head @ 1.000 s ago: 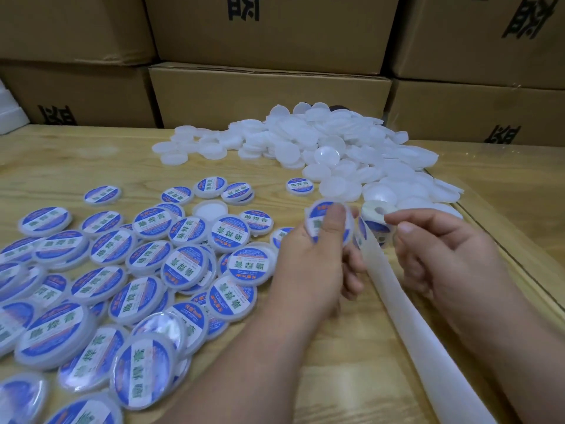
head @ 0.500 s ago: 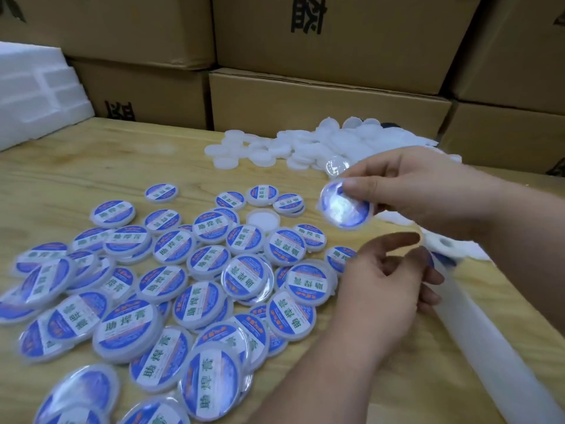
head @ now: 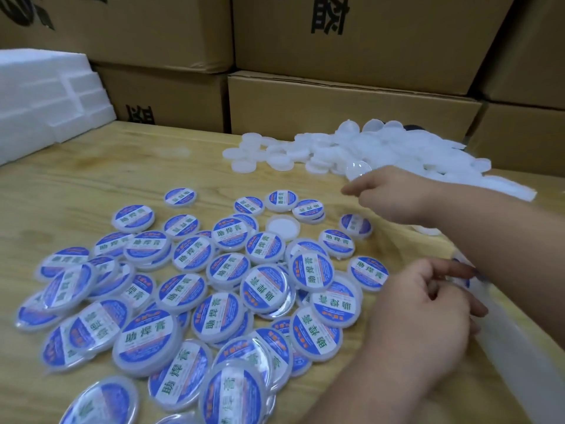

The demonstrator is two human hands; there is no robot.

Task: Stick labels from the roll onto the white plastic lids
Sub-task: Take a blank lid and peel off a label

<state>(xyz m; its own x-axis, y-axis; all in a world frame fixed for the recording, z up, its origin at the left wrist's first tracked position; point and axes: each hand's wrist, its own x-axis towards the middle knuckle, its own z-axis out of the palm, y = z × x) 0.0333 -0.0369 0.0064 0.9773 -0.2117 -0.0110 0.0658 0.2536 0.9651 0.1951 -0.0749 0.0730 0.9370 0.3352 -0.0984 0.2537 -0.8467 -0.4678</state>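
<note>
Several labelled lids [head: 263,287] with blue stickers lie heaped across the wooden table's left and middle. A pile of plain white lids [head: 382,148] sits at the back right. My right hand [head: 394,194] hovers just in front of that pile, fingers loosely curled, holding nothing. One labelled lid [head: 356,225] lies on the table directly below it. My left hand [head: 425,310] rests on the white label strip [head: 519,347], fingertips touching a blue label at the strip's near end. The roll itself is hidden behind my right forearm.
Stacked cardboard boxes [head: 336,102] wall off the back of the table. White foam blocks [head: 46,96] sit at the far left. One unlabelled lid [head: 282,227] lies open side up among the labelled ones. Bare wood [head: 91,185] shows at the left.
My right hand took the freshly labelled lid from my left, carried it left and let it drop onto the table. My left hand moved onto the label strip.
</note>
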